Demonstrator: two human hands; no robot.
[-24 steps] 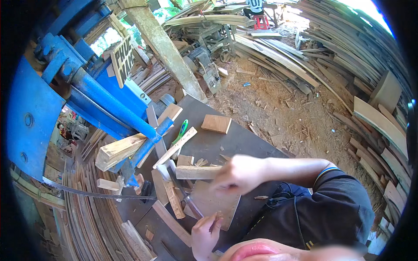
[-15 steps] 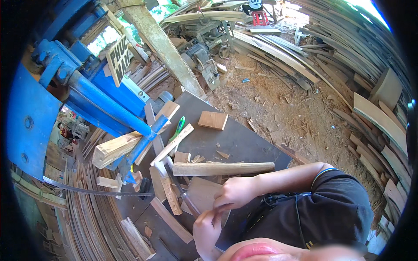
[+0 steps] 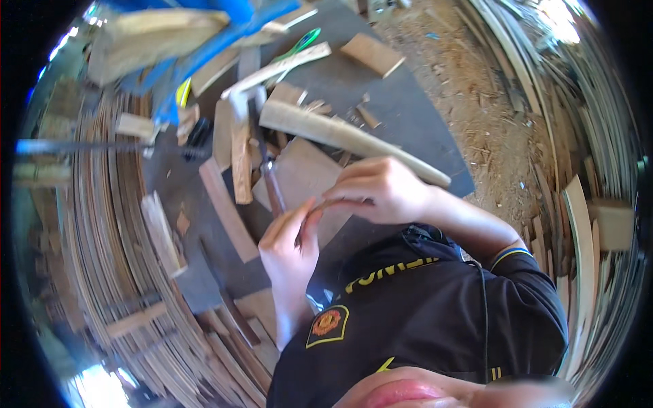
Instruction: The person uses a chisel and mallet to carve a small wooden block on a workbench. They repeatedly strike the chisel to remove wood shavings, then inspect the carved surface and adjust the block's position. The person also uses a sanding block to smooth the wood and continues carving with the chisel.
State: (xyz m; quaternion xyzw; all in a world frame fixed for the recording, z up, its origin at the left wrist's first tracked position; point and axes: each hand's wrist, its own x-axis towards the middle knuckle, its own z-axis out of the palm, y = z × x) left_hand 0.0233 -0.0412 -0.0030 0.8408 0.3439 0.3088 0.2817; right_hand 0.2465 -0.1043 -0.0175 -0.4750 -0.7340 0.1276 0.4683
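My left hand (image 3: 289, 241) and my right hand (image 3: 384, 190) are raised in front of my chest, a short way apart. A thin brown strip (image 3: 335, 202) spans the gap, its ends pinched in the fingers of both hands; its material is too blurred to tell. Just beyond the left hand lies a long tool with a brown wooden handle (image 3: 273, 190) and a dark metal shaft, perhaps a chisel. Under and past the hands is a flat, pale brown board (image 3: 299, 170) on the dark tabletop (image 3: 425, 115).
A long wooden bar (image 3: 354, 139) lies beyond my hands, near a wooden block (image 3: 373, 54) and a green-handled tool (image 3: 303, 42). A blue metal frame (image 3: 238, 30) stands at the far left, with a saw blade (image 3: 81, 146) jutting left. Stacked planks (image 3: 115, 238) fill the left side.
My view has tilted down and turned, so the bench sits higher in the picture. My hands, close together before, are now farther apart with the strip showing between them.
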